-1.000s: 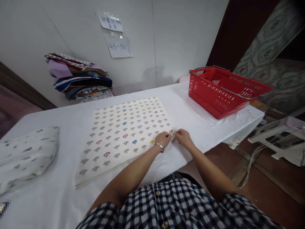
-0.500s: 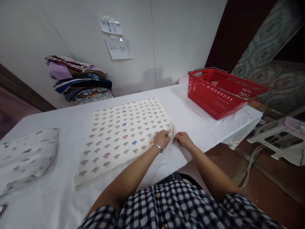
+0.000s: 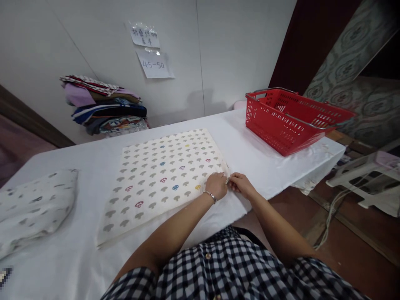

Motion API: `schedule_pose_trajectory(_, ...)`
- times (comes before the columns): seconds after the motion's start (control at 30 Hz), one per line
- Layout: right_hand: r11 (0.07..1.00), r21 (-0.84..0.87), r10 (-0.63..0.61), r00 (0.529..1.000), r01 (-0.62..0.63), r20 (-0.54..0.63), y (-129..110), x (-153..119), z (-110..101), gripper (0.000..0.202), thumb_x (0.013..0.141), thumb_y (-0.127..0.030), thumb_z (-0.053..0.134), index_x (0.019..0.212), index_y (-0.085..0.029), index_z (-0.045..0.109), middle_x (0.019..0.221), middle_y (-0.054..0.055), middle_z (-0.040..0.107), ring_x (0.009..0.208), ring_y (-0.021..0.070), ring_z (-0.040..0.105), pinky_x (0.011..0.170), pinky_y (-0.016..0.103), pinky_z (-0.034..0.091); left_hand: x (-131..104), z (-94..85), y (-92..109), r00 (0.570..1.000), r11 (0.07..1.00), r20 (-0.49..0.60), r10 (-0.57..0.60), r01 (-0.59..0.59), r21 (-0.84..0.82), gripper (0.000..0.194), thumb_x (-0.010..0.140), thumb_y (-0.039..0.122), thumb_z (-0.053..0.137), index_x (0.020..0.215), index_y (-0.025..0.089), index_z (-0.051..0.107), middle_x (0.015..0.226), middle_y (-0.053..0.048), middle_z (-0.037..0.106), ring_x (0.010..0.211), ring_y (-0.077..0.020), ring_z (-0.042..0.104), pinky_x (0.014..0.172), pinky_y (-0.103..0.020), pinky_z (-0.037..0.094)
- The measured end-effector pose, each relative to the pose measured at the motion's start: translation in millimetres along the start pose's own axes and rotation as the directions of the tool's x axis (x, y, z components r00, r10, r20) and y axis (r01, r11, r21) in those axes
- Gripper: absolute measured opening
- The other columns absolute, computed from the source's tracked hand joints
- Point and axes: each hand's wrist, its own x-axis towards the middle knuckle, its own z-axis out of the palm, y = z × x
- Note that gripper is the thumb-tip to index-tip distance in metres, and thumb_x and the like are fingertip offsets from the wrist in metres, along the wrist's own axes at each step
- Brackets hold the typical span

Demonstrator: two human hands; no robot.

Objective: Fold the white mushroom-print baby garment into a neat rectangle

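A white cloth (image 3: 162, 175) printed with grey and coloured mushrooms lies spread flat and folded in layers on the table in front of me. My left hand (image 3: 216, 186), with a bracelet at its wrist, rests on the cloth's near right corner, fingers closed on the edge. Right beside it, my right hand (image 3: 241, 184) pinches the tip of that same corner between thumb and fingers. The bit of cloth between the two hands is partly hidden by the fingers.
A second white cloth with dark print (image 3: 40, 204) lies at the table's left. A red basket (image 3: 290, 131) stands at the back right. Folded clothes (image 3: 108, 104) are stacked beyond the back edge. Paper signs (image 3: 154, 64) hang on the wall; a white plastic stool (image 3: 368, 179) stands at right.
The corner of the mushroom-print cloth, raised and turned up before, now lies lower. My left hand has shifted slightly right and toward me, closer to my right hand.
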Motion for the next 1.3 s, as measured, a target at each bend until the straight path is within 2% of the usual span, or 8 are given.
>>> schedule_pose_trajectory(0.27,0.999,0.011,-0.035,0.999,0.035,0.004,0,0,0,0.02,0.065,-0.037,0.06,0.065,-0.018,0.052,0.046,-0.005,0.049,0.037,0.006,0.038,0.035,0.019,0.021,1,4.2,-1,0.998,0.996,-0.035,-0.051,0.049,-0.069,0.016,0.078,0.026,0.052,0.088,0.018,0.062,0.098,-0.007,0.061,0.095,-0.022,0.054,0.079,-0.033,0.043)
schedule_pose_trajectory(0.43,0.985,-0.146,-0.11,0.986,0.091,-0.126,3,2,-10,0.021,0.069,-0.038,0.056,0.066,-0.018,0.055,0.046,-0.005,0.049,0.036,0.007,0.038,0.036,0.021,0.024,11,-2.9,-12,0.965,0.93,0.021,-0.262,0.259,-0.261,0.016,0.082,0.025,0.048,0.086,0.021,0.063,0.091,-0.002,0.063,0.085,-0.0159,0.057,0.072,-0.027,0.042)
schedule_pose_trajectory(0.53,0.954,-0.291,-0.117,0.984,0.072,-0.137,2,5,-13,0.024,0.072,-0.039,0.054,0.06,-0.018,0.053,0.041,-0.005,0.047,0.034,0.0072,0.036,0.037,0.021,0.026,13,-6.1,-17,0.937,0.879,0.047,-0.345,0.34,-0.333,0.015,0.081,0.023,0.048,0.086,0.021,0.063,0.084,0.0,0.065,0.078,-0.0146,0.058,0.068,-0.026,0.041)
schedule_pose_trajectory(0.73,0.916,-0.397,-0.107,0.99,0.063,-0.091,-7,9,-6,0.023,0.071,-0.035,0.057,0.056,-0.018,0.053,0.043,-0.002,0.052,0.035,0.0084,0.042,0.039,0.022,0.031,8,-3.0,-13,0.956,0.919,0.039,-0.292,0.291,-0.264,0.017,0.082,0.024,0.047,0.086,0.021,0.063,0.089,-0.003,0.066,0.083,-0.0169,0.059,0.071,-0.027,0.042)
schedule_pose_trajectory(0.87,0.933,-0.354,-0.109,0.99,0.069,-0.094,-9,7,-3,0.02,0.071,-0.032,0.054,0.056,-0.018,0.05,0.042,-0.004,0.048,0.036,0.0077,0.04,0.039,0.021,0.03,5,1.1,-8,0.966,0.94,0.05,-0.254,0.259,-0.221,0.026,0.082,0.02,0.046,0.103,0.022,0.061,0.104,-0.003,0.065,0.096,-0.0181,0.058,0.079,-0.028,0.043)
schedule_pose_trajectory(0.93,0.961,-0.268,-0.097,0.992,0.073,-0.076,-7,5,-3,0.022,0.072,-0.035,0.052,0.058,-0.019,0.048,0.043,-0.004,0.048,0.037,0.0075,0.041,0.037,0.02,0.028,4,2.7,-6,0.971,0.95,0.059,-0.231,0.238,-0.204,0.031,0.082,0.019,0.046,0.11,0.022,0.058,0.108,-0.003,0.064,0.101,-0.0184,0.056,0.082,-0.028,0.043)
schedule_pose_trajectory(1.07,0.999,-0.015,-0.048,0.999,0.047,-0.025,-3,4,-3,0.021,0.067,-0.037,0.059,0.064,-0.019,0.048,0.049,-0.004,0.052,0.04,0.0076,0.045,0.036,0.019,0.026,3,4.1,-3,0.98,0.963,0.04,-0.193,0.197,-0.181,0.03,0.083,0.018,0.044,0.109,0.022,0.058,0.108,-0.003,0.063,0.1,-0.0182,0.055,0.083,-0.028,0.043)
schedule_pose_trajectory(1.3,0.996,0.089,-0.009,1.0,0.007,0.028,-8,2,-1,0.021,0.069,-0.038,0.059,0.067,-0.018,0.051,0.053,-0.001,0.058,0.044,0.0088,0.051,0.037,0.018,0.029,0,3.4,0,0.991,0.978,0.02,-0.135,0.136,-0.16,0.023,0.084,0.018,0.044,0.103,0.021,0.057,0.101,-0.004,0.062,0.096,-0.018,0.055,0.081,-0.028,0.042)
